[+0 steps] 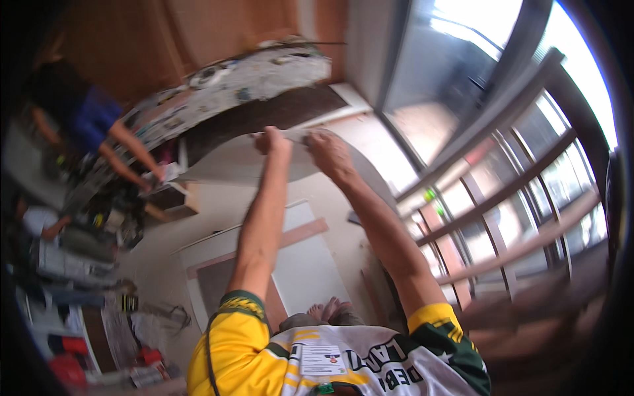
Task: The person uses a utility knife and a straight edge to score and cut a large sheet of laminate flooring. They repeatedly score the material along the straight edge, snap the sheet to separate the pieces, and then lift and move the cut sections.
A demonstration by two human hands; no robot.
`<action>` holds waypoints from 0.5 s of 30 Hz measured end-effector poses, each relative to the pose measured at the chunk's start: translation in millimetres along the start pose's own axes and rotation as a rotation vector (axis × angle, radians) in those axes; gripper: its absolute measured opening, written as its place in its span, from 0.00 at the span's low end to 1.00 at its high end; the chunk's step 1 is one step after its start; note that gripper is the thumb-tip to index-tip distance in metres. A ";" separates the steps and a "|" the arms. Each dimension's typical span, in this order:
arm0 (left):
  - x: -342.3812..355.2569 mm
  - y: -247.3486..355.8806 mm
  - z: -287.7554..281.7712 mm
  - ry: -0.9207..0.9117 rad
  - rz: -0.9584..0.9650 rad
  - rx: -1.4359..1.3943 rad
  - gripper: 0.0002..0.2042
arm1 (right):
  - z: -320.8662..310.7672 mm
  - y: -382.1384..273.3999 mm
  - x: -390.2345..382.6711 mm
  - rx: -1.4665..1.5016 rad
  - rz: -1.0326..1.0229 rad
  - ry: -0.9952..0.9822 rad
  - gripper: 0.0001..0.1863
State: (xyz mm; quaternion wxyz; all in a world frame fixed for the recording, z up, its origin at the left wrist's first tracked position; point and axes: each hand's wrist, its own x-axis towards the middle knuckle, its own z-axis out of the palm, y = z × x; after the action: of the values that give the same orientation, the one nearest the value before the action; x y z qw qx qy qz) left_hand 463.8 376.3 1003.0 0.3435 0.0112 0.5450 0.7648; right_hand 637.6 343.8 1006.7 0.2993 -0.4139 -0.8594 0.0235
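Out in front of me at arm's length is a thin, greyish, curved panel [224,162], reaching from left of my hands to beside the wooden railing. My left hand [269,140] is closed on its far edge, and my right hand [327,152] grips the same edge a little to the right. The fingertips of both are partly hidden. Below it on the floor lie white boards [307,264] with pinkish and grey-brown pieces, beyond my bare feet [325,310].
A cluttered bench [277,69] runs along the wooden wall, with a dark strip below. At left a person in blue [92,122] reaches to a small wooden box [172,198]; another person [36,221] sits among tools. A slatted wooden railing [502,175] and glass panes fill the right.
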 end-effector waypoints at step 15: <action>185.9 63.1 60.9 0.627 0.393 0.375 0.38 | 64.6 53.1 246.5 -0.071 -0.520 0.008 0.14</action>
State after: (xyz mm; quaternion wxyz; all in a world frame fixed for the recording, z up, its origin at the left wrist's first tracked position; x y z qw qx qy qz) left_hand 313.3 515.8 1014.4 0.0005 -0.0559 0.7405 0.6697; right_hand 522.3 570.8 1060.5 0.2841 -0.1896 -0.9359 -0.0861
